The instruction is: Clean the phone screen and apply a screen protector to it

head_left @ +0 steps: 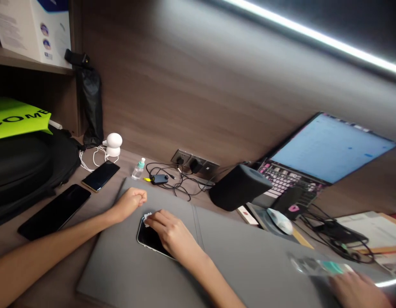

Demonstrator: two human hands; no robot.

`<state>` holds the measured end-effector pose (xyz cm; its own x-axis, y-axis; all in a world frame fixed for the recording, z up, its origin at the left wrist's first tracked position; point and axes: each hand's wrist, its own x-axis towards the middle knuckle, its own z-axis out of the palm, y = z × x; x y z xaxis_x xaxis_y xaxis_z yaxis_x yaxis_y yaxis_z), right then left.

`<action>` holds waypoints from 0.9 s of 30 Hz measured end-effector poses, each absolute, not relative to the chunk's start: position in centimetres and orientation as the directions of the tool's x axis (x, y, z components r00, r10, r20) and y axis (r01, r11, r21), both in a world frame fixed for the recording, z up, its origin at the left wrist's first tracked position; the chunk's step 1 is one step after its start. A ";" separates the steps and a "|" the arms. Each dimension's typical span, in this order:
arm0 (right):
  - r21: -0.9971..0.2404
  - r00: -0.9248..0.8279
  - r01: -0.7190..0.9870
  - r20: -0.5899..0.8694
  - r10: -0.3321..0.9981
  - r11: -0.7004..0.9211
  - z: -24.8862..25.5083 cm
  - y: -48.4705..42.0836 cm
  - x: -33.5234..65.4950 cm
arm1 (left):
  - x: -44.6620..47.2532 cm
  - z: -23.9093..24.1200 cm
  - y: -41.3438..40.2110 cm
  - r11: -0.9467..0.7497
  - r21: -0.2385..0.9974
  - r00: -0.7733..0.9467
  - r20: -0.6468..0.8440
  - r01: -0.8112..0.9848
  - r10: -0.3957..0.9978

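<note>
My left hand (pixel 130 204) is curled into a fist above the left part of a grey desk mat (pixel 249 256), with nothing showing in it. My right hand (pixel 172 233) presses a crumpled white tissue (pixel 147 220) onto the upper end of a smartphone (pixel 149 237). The phone lies screen up on the mat, partly covered by the hand. Just beyond my left fist stands a small clear bottle with a teal cap (pixel 138 170). At the lower right, another person's hand (pixel 358 288), smeared by motion, is at a clear bottle with a teal part (pixel 323 267).
Two dark phones, one larger (pixel 55 211) and one smaller (pixel 101 176), lie left of the mat beside a black backpack (pixel 28 167). Tangled cables (pixel 175 182) and a black speaker (pixel 238 188) line the wall. A laptop (pixel 329 149) and a mouse (pixel 280 220) are at the right.
</note>
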<state>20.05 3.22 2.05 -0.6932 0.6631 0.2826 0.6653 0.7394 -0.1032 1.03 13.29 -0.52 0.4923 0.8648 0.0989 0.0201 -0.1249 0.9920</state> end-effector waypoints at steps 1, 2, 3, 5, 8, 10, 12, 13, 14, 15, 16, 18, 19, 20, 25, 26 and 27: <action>-0.108 -0.681 0.668 0.310 0.664 0.736 1.8 3.1 19.9 | 1.0 -0.5 13.3 -0.118 0.993 0.496 0.093 0.021 0.863; -0.105 -0.674 0.668 0.337 0.658 0.737 1.6 3.0 20.0 | 0.9 -0.5 13.3 -0.115 0.993 0.498 0.089 0.021 0.863; -0.096 -0.674 0.662 0.358 0.647 0.743 1.6 3.0 20.3 | 0.9 -0.4 13.3 -0.114 0.993 0.500 0.088 0.021 0.862; -0.095 -0.664 0.659 0.392 0.636 0.746 2.0 3.1 21.7 | 0.8 -0.4 13.3 -0.121 0.992 0.502 0.091 0.026 0.860; -0.196 -0.517 0.718 0.493 0.700 0.668 3.2 3.2 25.4 | 0.6 -0.2 13.4 -0.138 0.989 0.510 0.094 0.050 0.855; -0.246 -0.389 0.759 0.571 0.723 0.602 3.6 2.8 27.8 | 0.5 -0.1 13.5 -0.152 0.986 0.514 0.095 0.070 0.853; -0.248 -0.339 0.784 0.595 0.729 0.568 3.4 1.8 29.4 | 0.5 0.1 13.5 -0.166 0.982 0.516 0.098 0.089 0.851; -0.235 -0.345 0.792 0.591 0.730 0.564 3.1 1.2 29.7 | 0.5 0.3 13.5 -0.173 0.980 0.519 0.098 0.099 0.849; -0.218 -0.362 0.795 0.578 0.731 0.566 2.7 0.6 29.9 | 0.4 0.4 13.5 -0.179 0.978 0.522 0.097 0.110 0.847; -0.202 -0.384 0.795 0.561 0.733 0.572 2.3 0.1 29.8 | 0.4 0.5 13.5 -0.186 0.975 0.527 0.094 0.123 0.844; -0.197 -0.399 0.795 0.544 0.739 0.574 1.9 -0.3 29.7 | 0.4 0.6 13.4 -0.193 0.971 0.533 0.092 0.138 0.841; -0.223 -0.396 0.791 0.521 0.756 0.569 1.5 -0.8 29.5 | 0.4 0.9 13.3 -0.218 0.960 0.542 0.090 0.177 0.836; -0.253 -0.379 0.789 0.518 0.767 0.560 1.5 -0.8 29.5 | 0.4 1.1 13.3 -0.236 0.951 0.545 0.093 0.199 0.833; -0.287 -0.352 0.787 0.518 0.779 0.546 1.5 -0.8 29.6 | 0.5 1.3 13.2 -0.258 0.940 0.549 0.098 0.223 0.830; -0.357 -0.315 0.760 0.529 0.788 0.543 1.6 -0.7 29.8 | 0.7 1.7 12.5 -0.358 0.880 0.567 0.130 0.311 0.813; -0.345 -0.346 0.752 0.519 0.782 0.562 1.6 -0.8 29.6 | 0.7 1.8 12.4 -0.367 0.874 0.564 0.137 0.318 0.814; -0.329 -0.380 0.744 0.506 0.774 0.581 1.6 -0.9 29.4 | 0.7 1.8 12.3 -0.374 0.870 0.558 0.145 0.322 0.817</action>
<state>29.38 -0.88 1.60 -0.3804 0.7741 0.5061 0.7444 0.5810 -0.3290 0.73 12.28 1.79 0.5583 0.8168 0.1452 0.3216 -0.3744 0.8697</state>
